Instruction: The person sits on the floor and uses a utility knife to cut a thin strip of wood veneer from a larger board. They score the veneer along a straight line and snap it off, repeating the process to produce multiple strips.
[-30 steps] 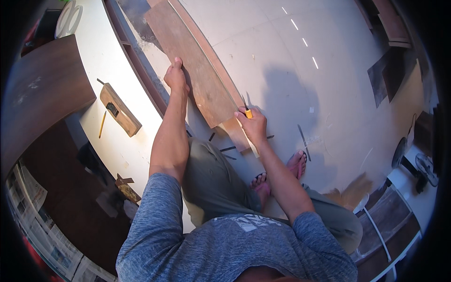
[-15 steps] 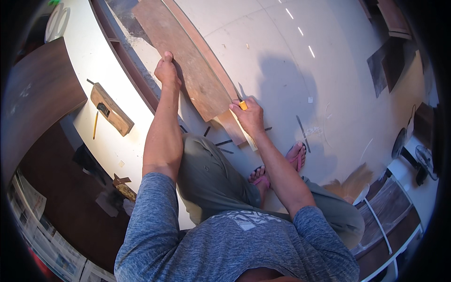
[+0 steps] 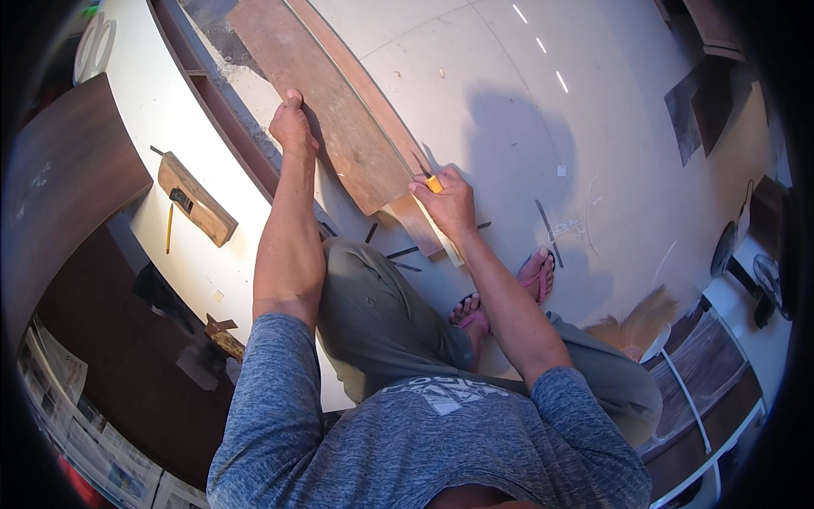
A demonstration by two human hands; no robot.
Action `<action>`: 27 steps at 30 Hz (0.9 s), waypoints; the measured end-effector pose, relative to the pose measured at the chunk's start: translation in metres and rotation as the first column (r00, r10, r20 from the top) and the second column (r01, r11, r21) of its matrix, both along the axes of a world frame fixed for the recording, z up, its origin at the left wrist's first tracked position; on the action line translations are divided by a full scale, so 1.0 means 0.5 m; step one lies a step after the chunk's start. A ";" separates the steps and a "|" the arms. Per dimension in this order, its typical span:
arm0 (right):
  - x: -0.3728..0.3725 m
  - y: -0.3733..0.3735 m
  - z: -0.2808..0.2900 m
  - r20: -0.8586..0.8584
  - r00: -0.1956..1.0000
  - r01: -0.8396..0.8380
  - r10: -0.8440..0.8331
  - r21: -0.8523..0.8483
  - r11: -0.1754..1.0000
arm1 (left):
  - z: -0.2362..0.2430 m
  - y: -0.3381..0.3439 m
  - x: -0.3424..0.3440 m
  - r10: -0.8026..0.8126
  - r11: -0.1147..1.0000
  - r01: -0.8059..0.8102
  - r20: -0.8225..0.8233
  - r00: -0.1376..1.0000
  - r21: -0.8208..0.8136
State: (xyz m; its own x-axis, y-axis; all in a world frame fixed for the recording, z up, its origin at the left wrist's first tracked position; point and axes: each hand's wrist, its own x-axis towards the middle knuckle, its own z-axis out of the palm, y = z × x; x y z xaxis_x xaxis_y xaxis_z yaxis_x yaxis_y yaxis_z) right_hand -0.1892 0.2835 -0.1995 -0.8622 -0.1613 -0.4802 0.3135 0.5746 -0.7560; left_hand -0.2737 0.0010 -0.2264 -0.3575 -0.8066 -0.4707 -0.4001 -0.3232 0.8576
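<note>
A long brown wooden board (image 3: pixel 318 102) slants away from me over a second reddish-brown strip (image 3: pixel 358 85), which shows along its right side. My left hand (image 3: pixel 292 127) is closed on the board's left edge, thumb on top. At the near right corner my right hand (image 3: pixel 449 208) grips a yellow-handled knife (image 3: pixel 434 183), its thin dark blade lying by the board's right edge. Its fingers also touch that corner. Beneath the near end a lighter brown piece (image 3: pixel 415 225) sticks out, with a pale strip beside it.
On the white surface at left lie a wooden hand plane (image 3: pixel 199 199) and a yellow pencil (image 3: pixel 169 229). Dark strips (image 3: pixel 403 253) lie on the floor near my feet. A straw broom (image 3: pixel 640 318) and a small fan (image 3: pixel 767 276) stand at right.
The knife and my right hand have shifted slightly, and the blade now tilts more to the left. My left hand keeps its hold on the board.
</note>
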 end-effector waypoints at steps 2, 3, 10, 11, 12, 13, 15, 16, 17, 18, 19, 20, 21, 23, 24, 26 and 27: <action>0.003 0.002 0.010 -0.029 0.999 -0.019 0.018 -0.028 0.999 | 0.000 -0.002 0.002 -0.003 1.000 0.003 0.008 1.000 -0.005; 0.005 0.002 0.014 -0.043 0.999 -0.029 0.027 -0.042 0.999 | 0.000 -0.003 0.003 -0.005 1.000 0.005 0.012 1.000 -0.007; 0.026 -0.002 -0.006 -0.193 0.981 -0.008 -0.002 -0.046 0.999 | 0.006 -0.002 0.002 -0.032 0.999 0.032 0.009 0.999 -0.023; 0.024 -0.004 -0.003 -0.176 0.984 0.000 -0.007 -0.041 0.999 | 0.005 -0.004 0.002 -0.038 0.999 0.039 0.027 0.999 -0.012; 0.022 -0.005 -0.001 -0.159 0.987 0.007 -0.013 -0.036 0.999 | 0.004 -0.005 0.003 -0.045 0.999 0.045 0.044 0.998 -0.001; 0.021 -0.003 -0.001 -0.155 0.988 0.005 -0.009 -0.027 1.000 | 0.011 -0.001 0.001 -0.055 0.998 0.055 0.060 0.997 -0.003; 0.017 0.000 -0.003 -0.149 0.989 0.001 -0.002 -0.007 1.000 | 0.024 0.010 -0.003 -0.075 0.997 0.075 0.091 0.993 -0.006; 0.016 -0.002 0.000 -0.142 0.990 0.002 -0.003 -0.004 1.000 | 0.018 0.007 0.001 -0.052 0.999 0.053 0.036 0.998 -0.012; 0.014 -0.004 0.003 -0.135 0.991 0.004 -0.004 -0.001 1.000 | 0.007 0.004 0.001 -0.030 0.999 0.030 -0.021 0.999 -0.016; 0.014 -0.006 0.004 -0.128 0.992 0.005 -0.005 0.003 1.000 | -0.001 0.000 0.002 -0.008 1.000 0.007 -0.077 0.997 -0.020; 0.013 -0.006 0.002 -0.134 0.991 0.005 -0.003 0.014 1.000 | -0.004 0.000 0.000 -0.007 1.000 0.006 -0.070 0.998 -0.015; 0.013 -0.006 0.000 -0.140 0.990 0.004 0.000 0.026 1.000 | -0.006 -0.001 -0.002 -0.005 1.000 0.004 -0.064 0.998 -0.011; 0.013 -0.005 -0.003 -0.147 0.989 0.002 0.003 0.037 0.999 | -0.009 -0.002 -0.002 -0.003 1.000 0.002 -0.057 0.998 -0.006; 0.012 -0.005 -0.010 -0.148 0.989 -0.007 0.014 0.048 0.999 | -0.010 -0.001 -0.002 0.004 1.000 -0.004 -0.078 0.997 0.001; 0.011 -0.004 -0.012 -0.149 0.989 -0.013 0.021 0.053 0.999 | -0.011 0.001 -0.002 0.008 1.000 -0.008 -0.088 0.996 0.005; 0.012 -0.006 -0.013 -0.140 0.990 -0.005 0.012 0.049 0.999 | -0.012 0.002 -0.001 0.008 1.000 -0.010 -0.078 0.997 -0.022; 0.011 -0.006 -0.012 -0.135 0.991 -0.002 0.008 0.047 0.999 | -0.012 0.003 -0.001 0.010 0.999 -0.012 -0.072 0.997 -0.036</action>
State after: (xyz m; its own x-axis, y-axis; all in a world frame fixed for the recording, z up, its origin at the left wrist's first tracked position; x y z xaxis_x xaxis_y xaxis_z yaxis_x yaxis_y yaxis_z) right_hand -0.1836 0.2805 -0.2058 -0.9188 -0.1460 -0.3667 0.2074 0.6118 -0.7633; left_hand -0.2742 0.0027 -0.2325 -0.3805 -0.8266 -0.4146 -0.3337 -0.2954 0.8952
